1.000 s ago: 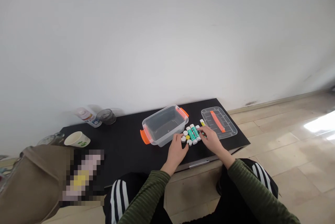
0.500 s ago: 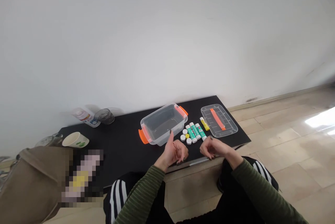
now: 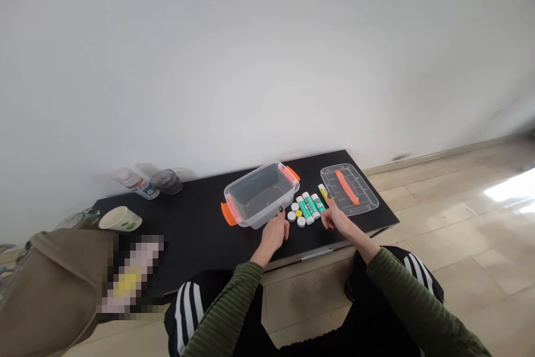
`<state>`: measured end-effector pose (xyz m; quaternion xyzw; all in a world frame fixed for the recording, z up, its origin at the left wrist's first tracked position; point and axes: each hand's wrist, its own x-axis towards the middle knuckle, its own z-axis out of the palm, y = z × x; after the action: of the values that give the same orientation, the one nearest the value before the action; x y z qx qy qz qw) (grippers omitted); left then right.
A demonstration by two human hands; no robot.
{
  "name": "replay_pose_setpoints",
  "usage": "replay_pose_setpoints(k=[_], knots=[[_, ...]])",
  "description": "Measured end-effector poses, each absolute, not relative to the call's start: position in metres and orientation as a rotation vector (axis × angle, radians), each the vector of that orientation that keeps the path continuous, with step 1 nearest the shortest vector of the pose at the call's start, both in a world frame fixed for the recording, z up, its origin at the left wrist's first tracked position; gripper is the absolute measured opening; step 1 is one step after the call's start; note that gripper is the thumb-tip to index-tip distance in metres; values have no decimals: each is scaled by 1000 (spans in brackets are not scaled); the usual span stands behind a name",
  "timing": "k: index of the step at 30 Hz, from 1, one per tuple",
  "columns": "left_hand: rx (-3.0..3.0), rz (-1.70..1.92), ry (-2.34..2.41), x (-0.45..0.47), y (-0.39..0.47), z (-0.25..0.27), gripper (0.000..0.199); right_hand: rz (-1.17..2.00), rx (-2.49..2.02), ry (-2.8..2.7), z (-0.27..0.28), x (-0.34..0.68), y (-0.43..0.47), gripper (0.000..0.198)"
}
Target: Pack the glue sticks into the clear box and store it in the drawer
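black table [image 3: 196, 234]: clear bin [image 3: 261, 194], tubes [image 3: 310, 206], lid [image 3: 347, 186], cup [image 3: 121, 220]

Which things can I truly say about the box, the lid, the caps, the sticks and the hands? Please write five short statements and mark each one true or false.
1. The box stands open. True.
2. The right hand is holding the lid. False: the right hand has its thumb up, and the lid lies on the table.
3. The left hand has its thumb up. True.
4. All the caps are white. False: one cap is yellow.
5. A yellow stick lies between the green sticks and the lid. True.
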<state>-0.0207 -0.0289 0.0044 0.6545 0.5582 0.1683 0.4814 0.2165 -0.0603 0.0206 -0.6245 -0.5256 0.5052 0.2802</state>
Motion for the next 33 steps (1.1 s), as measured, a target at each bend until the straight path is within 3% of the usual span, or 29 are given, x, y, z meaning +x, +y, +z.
replay_pose_setpoints(k=[2, 5, 8, 11, 23, 28, 33], knots=[[1785, 421, 1524, -19, -30, 9, 64, 1115, -1858, -1486, 23, 220, -61, 78], [2023, 459, 1576, -16, -32, 9, 23, 648, -2158, -1650, 23, 223, -60, 42], [2155, 429, 1547, -12, -35, 2, 32, 452, -2253, -1777, 16, 224, -59, 20], [2226, 342, 1536, -10, -37, -7, 36, 451, -2272, -1827, 8, 222, -58, 22], [2176, 342, 1562, -13, -33, -16, 17, 425, -2380, -1841, -3, 218, -53, 26], [1742, 747, 1442, -11, -27, -17, 16, 437, -2300, -1757, 3, 224, -54, 24], [946, 986, 1061, -6, -23, -14, 36, 674, -1899, -1644, 11, 221, -68, 25]])
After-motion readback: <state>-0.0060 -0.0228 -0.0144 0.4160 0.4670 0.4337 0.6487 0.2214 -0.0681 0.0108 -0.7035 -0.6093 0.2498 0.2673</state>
